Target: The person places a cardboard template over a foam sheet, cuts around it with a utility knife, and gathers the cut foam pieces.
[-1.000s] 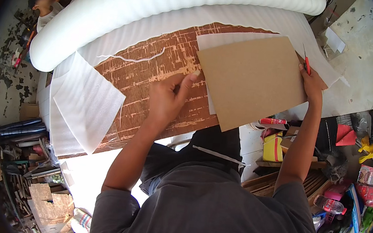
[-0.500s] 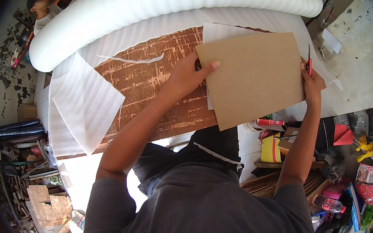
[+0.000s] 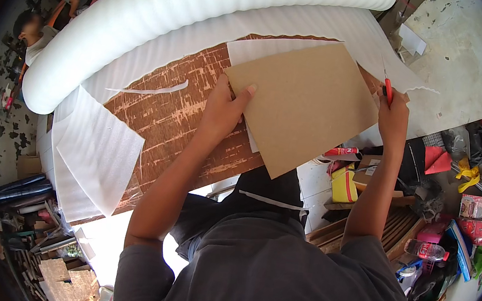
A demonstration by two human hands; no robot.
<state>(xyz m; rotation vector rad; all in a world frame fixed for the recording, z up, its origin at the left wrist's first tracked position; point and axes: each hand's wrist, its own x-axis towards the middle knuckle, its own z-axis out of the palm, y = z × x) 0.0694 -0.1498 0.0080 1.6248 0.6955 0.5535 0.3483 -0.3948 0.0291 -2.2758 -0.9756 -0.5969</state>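
My left hand (image 3: 224,110) grips the left edge of a flat brown board (image 3: 301,104), thumb on top and fingers hidden beneath. The board is held at a slant over a sheet of white foam (image 3: 245,51), which shows past its far and left edges. Beside the board's right edge, my right hand (image 3: 395,111) is closed around a red-handled cutter knife (image 3: 387,90), its thin blade pointing away from me. Whether that hand's fingers touch the board I cannot tell. Under the sheets is a worn brown tabletop (image 3: 168,119).
A long roll of white foam (image 3: 209,6) lies along the far side. Loose foam sheets (image 3: 100,147) hang over the left edge, near a thin white strip (image 3: 153,89). Clutter with a plastic bottle (image 3: 425,250) fills the right. Two people (image 3: 41,41) are at the far left.
The whole view has shifted a little. My right hand, with the cutter knife, has moved slightly outward from the board's right edge. My left hand keeps its hold, and the board has turned slightly.
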